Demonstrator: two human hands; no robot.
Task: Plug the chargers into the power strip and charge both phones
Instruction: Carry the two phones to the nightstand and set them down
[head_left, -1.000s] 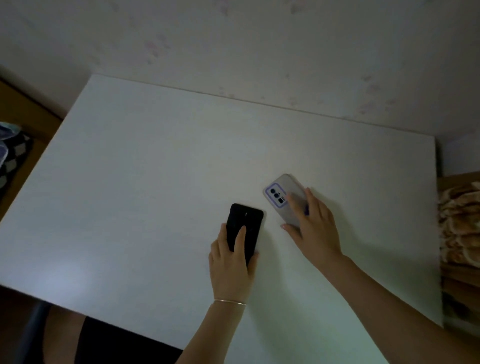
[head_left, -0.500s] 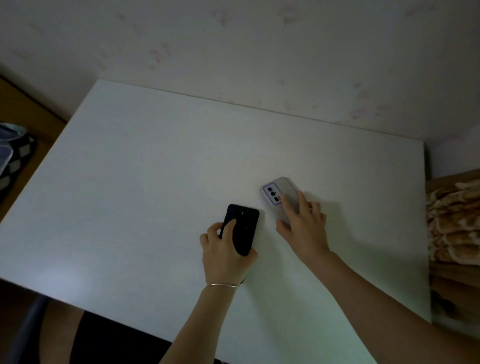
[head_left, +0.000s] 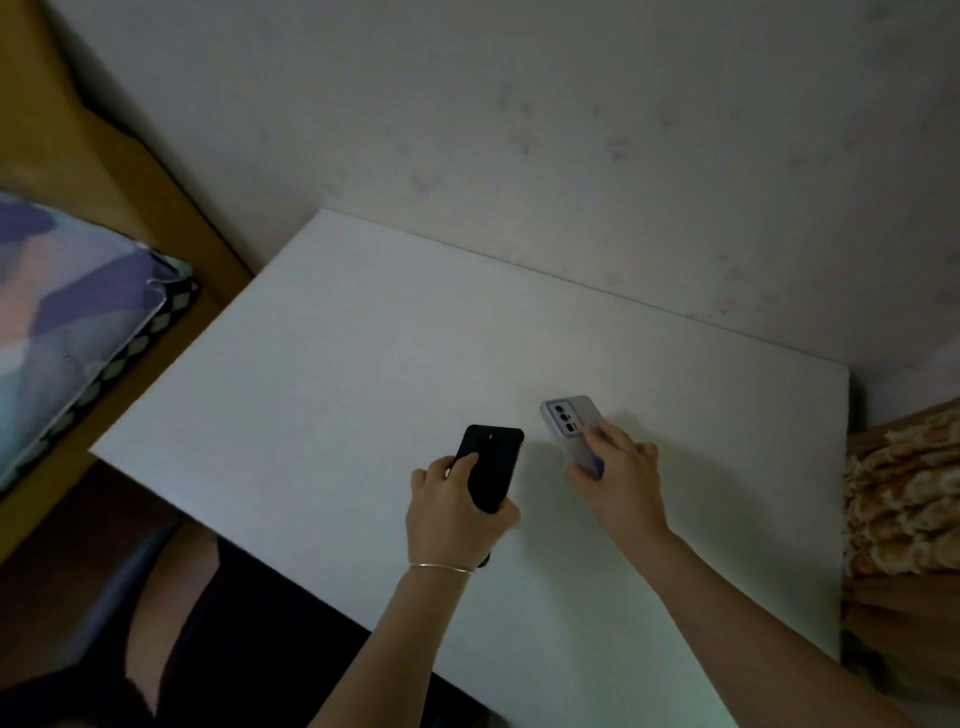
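Two phones lie back-up near the middle of the white table (head_left: 322, 364). My left hand (head_left: 454, 514) is wrapped around the lower half of the black phone (head_left: 493, 457), thumb on its left edge. To its right, my right hand (head_left: 618, 478) grips the lower part of the grey phone (head_left: 569, 421), whose camera block faces up. The room is dim. No charger, cable or power strip shows anywhere in view.
A wall rises right behind the table's far edge. A patterned pillow (head_left: 67, 322) lies on a wooden bed frame at the left. Brown patterned fabric (head_left: 904, 499) sits beyond the table's right edge. The table's near edge runs just above my lap.
My left hand went from resting flat on the black phone to curling around it. My right hand closed on the grey phone. The head camera turned left, bringing the pillow into view.
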